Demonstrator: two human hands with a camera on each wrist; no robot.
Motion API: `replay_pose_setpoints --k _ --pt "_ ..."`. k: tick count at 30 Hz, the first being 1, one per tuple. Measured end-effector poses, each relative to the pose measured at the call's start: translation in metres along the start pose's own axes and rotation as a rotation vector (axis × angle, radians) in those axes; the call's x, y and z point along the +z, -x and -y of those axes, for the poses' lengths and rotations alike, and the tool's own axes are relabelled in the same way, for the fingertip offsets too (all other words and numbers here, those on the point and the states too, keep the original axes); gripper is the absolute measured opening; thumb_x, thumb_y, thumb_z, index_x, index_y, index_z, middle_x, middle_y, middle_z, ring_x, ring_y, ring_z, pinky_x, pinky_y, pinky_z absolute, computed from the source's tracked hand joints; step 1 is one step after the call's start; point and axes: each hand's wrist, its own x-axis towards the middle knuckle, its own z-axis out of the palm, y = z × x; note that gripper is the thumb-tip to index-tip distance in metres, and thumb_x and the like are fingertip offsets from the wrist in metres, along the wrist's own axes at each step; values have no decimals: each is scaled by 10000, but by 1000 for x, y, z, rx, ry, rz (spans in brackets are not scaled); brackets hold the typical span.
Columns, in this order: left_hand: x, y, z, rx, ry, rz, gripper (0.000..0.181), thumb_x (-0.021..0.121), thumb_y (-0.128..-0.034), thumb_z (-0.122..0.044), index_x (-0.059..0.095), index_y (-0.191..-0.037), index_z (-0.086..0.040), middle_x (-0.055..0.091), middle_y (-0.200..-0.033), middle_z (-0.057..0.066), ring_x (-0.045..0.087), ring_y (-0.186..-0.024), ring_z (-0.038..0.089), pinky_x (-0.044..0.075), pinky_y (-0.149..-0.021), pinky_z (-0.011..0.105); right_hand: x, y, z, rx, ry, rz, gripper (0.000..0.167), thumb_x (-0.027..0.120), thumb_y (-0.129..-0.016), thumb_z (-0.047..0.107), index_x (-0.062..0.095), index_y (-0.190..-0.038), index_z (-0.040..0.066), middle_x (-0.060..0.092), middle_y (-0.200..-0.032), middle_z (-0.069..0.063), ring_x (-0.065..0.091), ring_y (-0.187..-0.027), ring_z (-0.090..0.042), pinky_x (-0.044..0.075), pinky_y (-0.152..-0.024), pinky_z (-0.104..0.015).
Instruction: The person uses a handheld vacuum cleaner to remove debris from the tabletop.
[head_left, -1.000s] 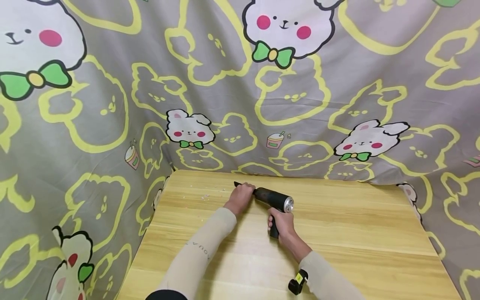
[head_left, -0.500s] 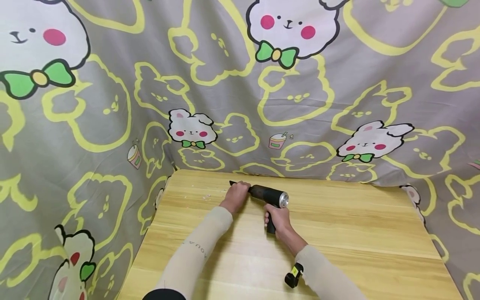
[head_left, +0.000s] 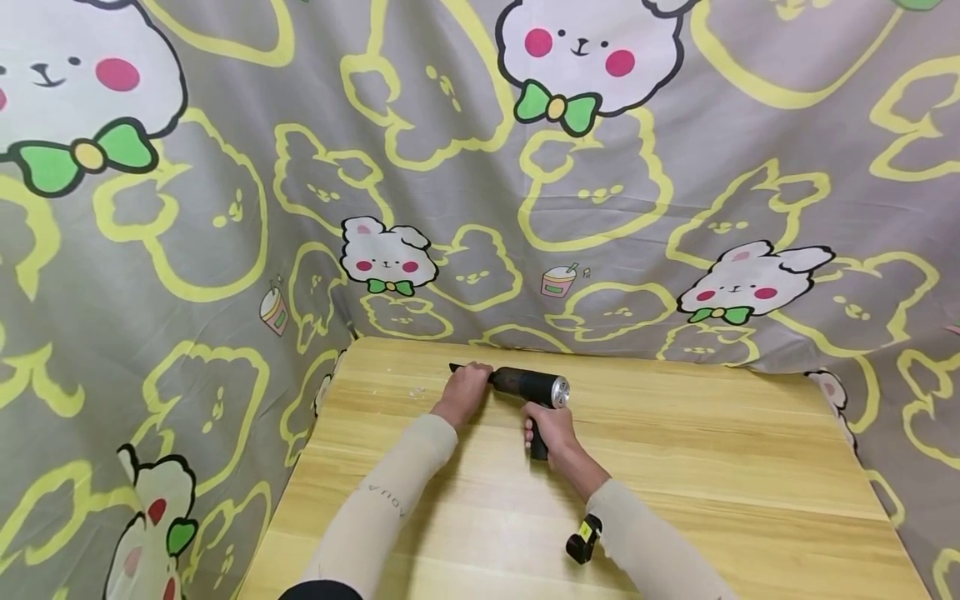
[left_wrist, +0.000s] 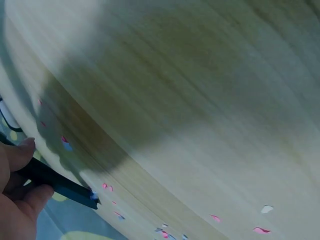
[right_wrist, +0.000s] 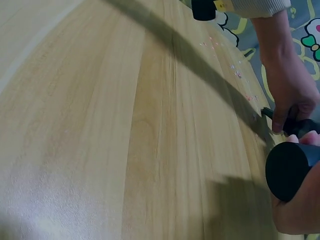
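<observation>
2 hands (head_left: 464, 392) (head_left: 553, 430), 1 tool (head_left: 528, 385), 1 tbl (head_left: 697, 450), 12+ scraps (left_wrist: 261, 230)

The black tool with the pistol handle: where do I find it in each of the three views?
Head: the black tool is just below and right of centre.
Left wrist: only its nozzle, lower left.
Right wrist: the black tool is at the right edge, partly hidden.
Shared landmark: small scraps, left of the nozzle tip in head, mostly bottom in left wrist, upper right in right wrist.

Seven o'clock in the head view, on the left sleeve (head_left: 371, 533), dark lettering (head_left: 387, 497) runs upside down: "AQUA", by the looks of it! Five o'clock, a yellow label (head_left: 585, 529) on the right wrist's black device (head_left: 578, 548), too small to read.
</observation>
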Motion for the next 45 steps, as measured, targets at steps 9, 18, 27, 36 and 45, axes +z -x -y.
replay_pose_setpoints --k 9,18,27,36,45 --pt "-1 12 4 18 -31 1 178 683 -956 34 712 -1125 -13 767 -1069 124 750 -937 236 654 -742 249 0 -4 4 4 60 48 195 648 -893 107 587 -989 -51 548 -573 24 474 -458 -92 500 -459 -260" --pt "-2 23 15 43 -130 -16 240 723 -933 19 697 -1170 -7 771 -1099 114 749 -938 220 648 -720 222 6 -10 5 11 108 89 173 653 -900 133 583 -820 -4 540 -562 28 482 -453 -99 504 -456 -264" --pt "-4 26 30 19 -25 -9 277 685 -944 66 709 -1212 3 767 -1130 152 766 -964 270 661 -746 274 24 -11 3 -3 119 83 138 640 -882 115 581 -814 9 542 -562 22 477 -453 -100 505 -447 -262" --pt "-8 27 40 -27 28 -22 273 651 -944 112 716 -1189 8 769 -1116 158 763 -959 297 665 -755 306 40 -15 3 -27 113 65 112 639 -863 118 586 -889 23 545 -561 20 481 -436 -93 495 -433 -257" --pt "-6 19 49 -62 -8 -45 244 641 -957 98 729 -1161 -4 771 -1062 155 770 -882 278 661 -711 291 56 -15 4 -49 99 24 109 628 -877 114 595 -932 26 560 -574 -8 484 -430 -94 495 -406 -247"
